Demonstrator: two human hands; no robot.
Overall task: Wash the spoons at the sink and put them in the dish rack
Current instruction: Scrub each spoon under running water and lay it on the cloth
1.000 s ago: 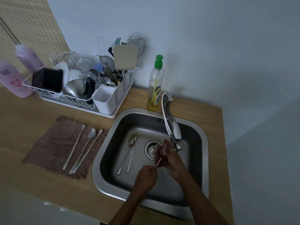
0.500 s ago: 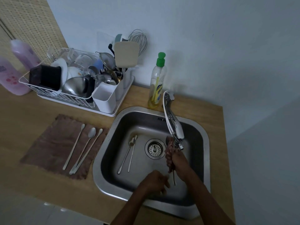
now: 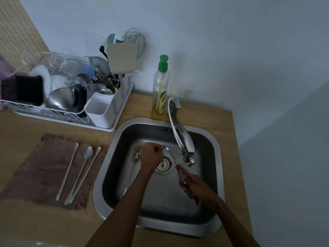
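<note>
Your left hand (image 3: 151, 155) is fisted over the steel sink (image 3: 216, 227), its grip clamped on the bowl end of a spoon (image 3: 168, 154) above the drain. Your right hand (image 3: 191, 186) seems to pinch the handle end beneath the faucet (image 3: 179, 132). Two more spoons (image 3: 132, 172) lie in the basin; three long spoons (image 3: 78, 173) rest on the brown cloth (image 3: 41, 168) on the bench, near the dish rack (image 3: 53, 114).

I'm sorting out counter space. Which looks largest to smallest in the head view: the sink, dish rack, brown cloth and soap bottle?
1. Sink
2. Dish rack and brown cloth: about alike, and the rack runs out of view, so unranked.
3. Soap bottle, smallest.
</note>
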